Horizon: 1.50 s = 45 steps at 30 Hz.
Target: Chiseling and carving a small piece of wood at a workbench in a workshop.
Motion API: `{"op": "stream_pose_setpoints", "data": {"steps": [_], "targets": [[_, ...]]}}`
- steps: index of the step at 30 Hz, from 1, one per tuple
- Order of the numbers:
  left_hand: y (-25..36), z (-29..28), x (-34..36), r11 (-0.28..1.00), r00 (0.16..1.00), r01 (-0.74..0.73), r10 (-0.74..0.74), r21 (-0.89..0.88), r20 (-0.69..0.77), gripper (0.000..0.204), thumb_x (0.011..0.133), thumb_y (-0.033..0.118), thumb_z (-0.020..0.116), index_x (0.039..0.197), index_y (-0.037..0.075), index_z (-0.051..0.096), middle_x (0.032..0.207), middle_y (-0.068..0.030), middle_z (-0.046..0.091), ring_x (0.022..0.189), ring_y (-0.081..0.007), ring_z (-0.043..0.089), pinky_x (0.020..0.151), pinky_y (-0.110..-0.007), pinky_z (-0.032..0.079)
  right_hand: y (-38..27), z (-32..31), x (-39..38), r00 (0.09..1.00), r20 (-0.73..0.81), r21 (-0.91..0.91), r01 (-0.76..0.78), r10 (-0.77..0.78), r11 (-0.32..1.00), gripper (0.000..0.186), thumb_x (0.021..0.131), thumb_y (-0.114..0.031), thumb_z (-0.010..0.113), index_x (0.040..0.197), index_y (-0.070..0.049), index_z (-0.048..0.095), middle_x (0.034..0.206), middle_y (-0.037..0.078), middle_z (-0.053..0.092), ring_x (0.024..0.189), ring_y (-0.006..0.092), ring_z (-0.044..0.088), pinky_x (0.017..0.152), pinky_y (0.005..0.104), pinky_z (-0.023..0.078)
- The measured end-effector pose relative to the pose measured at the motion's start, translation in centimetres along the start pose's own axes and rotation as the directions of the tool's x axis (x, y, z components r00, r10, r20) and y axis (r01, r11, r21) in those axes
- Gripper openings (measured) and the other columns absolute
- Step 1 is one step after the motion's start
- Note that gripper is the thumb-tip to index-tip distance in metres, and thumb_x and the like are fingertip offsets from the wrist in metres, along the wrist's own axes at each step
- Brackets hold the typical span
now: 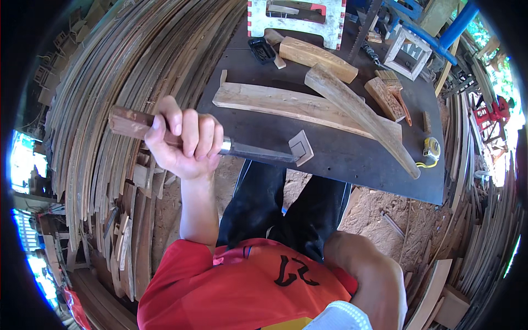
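My left hand (184, 135) is closed around the brown wooden handle of a chisel (258, 152), raised above the bench's left front edge. Its long steel blade points right, and the tip overlaps a small pale piece with a dark outline (300, 147); whether they touch I cannot tell. My right arm (371, 269) is bent back at the lower right, and its hand is out of the picture. White knitted fabric (341, 316) shows beside that forearm. On the bench, a long board (297, 105) lies beneath a curved wooden piece (360, 118).
The dark bench (352, 173) also bears a wooden block (318, 58), a brush (397, 99), a tape measure (432, 148), a black tray (261, 50), a frame (407, 53) and a white stool (297, 25). Stacked wood strips (126, 66) rise at the left; more line the right.
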<state>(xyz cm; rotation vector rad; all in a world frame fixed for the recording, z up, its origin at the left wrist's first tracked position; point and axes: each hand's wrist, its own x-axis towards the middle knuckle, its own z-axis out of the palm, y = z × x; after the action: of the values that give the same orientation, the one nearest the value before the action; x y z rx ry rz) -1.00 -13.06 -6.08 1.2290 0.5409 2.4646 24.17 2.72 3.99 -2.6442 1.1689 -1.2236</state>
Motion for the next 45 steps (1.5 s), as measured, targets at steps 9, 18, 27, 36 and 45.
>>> {"op": "stream_pose_setpoints", "data": {"steps": [9, 18, 27, 36, 45], "targets": [[0.0, -1.3, -0.6, 0.997, 0.998, -0.063, 0.063, -0.043, -0.006, 0.034, 0.111, 0.038, 0.037, 0.089, 0.013, 0.043, 0.049, 0.0041, 0.039, 0.034, -0.0080, 0.032, 0.033, -0.026, 0.032, 1.5, -1.6, -2.6, 0.997, -0.054, 0.041, -0.057, 0.059, 0.998, 0.047, 0.091, -0.047, 0.072, 0.105, -0.002, 0.068, 0.091, 0.009, 0.068, 0.085, 0.0242, 0.070, 0.074, 0.0378, 0.056], [0.0, -2.0, -0.6, 0.992, 0.993, -0.109, 0.106, -0.062, -0.045, 0.033, 0.111, 0.034, 0.040, 0.088, 0.011, 0.044, 0.048, 0.0037, 0.039, 0.033, -0.0044, 0.033, 0.032, -0.021, 0.030, 3.9, -3.0, -4.1, 0.988, -0.118, 0.083, -0.094, 0.103, 0.992, 0.045, 0.093, -0.045, 0.071, 0.101, -0.001, 0.067, 0.092, 0.010, 0.068, 0.086, 0.0263, 0.070, 0.075, 0.0394, 0.056], [0.2, -2.6, -0.9, 0.991, 0.994, -0.110, 0.108, -0.082, -0.030, 0.032, 0.111, 0.032, 0.040, 0.088, 0.011, 0.045, 0.048, 0.0039, 0.040, 0.033, -0.0044, 0.033, 0.032, -0.021, 0.032, 3.5, -2.0, -5.2, 0.972, -0.186, 0.121, -0.122, 0.143, 0.985, 0.043, 0.095, -0.042, 0.069, 0.098, 0.000, 0.067, 0.092, 0.011, 0.067, 0.088, 0.0285, 0.070, 0.075, 0.0411, 0.057], [0.3, -2.5, -1.4, 0.991, 0.993, -0.115, 0.113, -0.072, -0.024, 0.030, 0.111, 0.032, 0.041, 0.089, 0.011, 0.045, 0.048, 0.0041, 0.040, 0.034, -0.0041, 0.033, 0.032, -0.021, 0.030, 4.5, -1.7, -5.4, 0.949, -0.250, 0.150, -0.160, 0.194, 0.976, 0.041, 0.097, -0.040, 0.067, 0.094, 0.001, 0.067, 0.093, 0.013, 0.067, 0.089, 0.0307, 0.070, 0.076, 0.0428, 0.057], [0.5, -2.6, -1.7, 0.992, 0.994, -0.109, 0.109, -0.067, -0.017, 0.031, 0.110, 0.033, 0.042, 0.089, 0.011, 0.045, 0.048, 0.0040, 0.041, 0.035, -0.0045, 0.034, 0.033, -0.021, 0.031, 5.1, -0.8, -5.6, 0.918, -0.319, 0.185, -0.182, 0.234, 0.966, 0.041, 0.098, -0.037, 0.066, 0.090, 0.003, 0.066, 0.094, 0.014, 0.067, 0.090, 0.0328, 0.069, 0.077, 0.0445, 0.057]]}}
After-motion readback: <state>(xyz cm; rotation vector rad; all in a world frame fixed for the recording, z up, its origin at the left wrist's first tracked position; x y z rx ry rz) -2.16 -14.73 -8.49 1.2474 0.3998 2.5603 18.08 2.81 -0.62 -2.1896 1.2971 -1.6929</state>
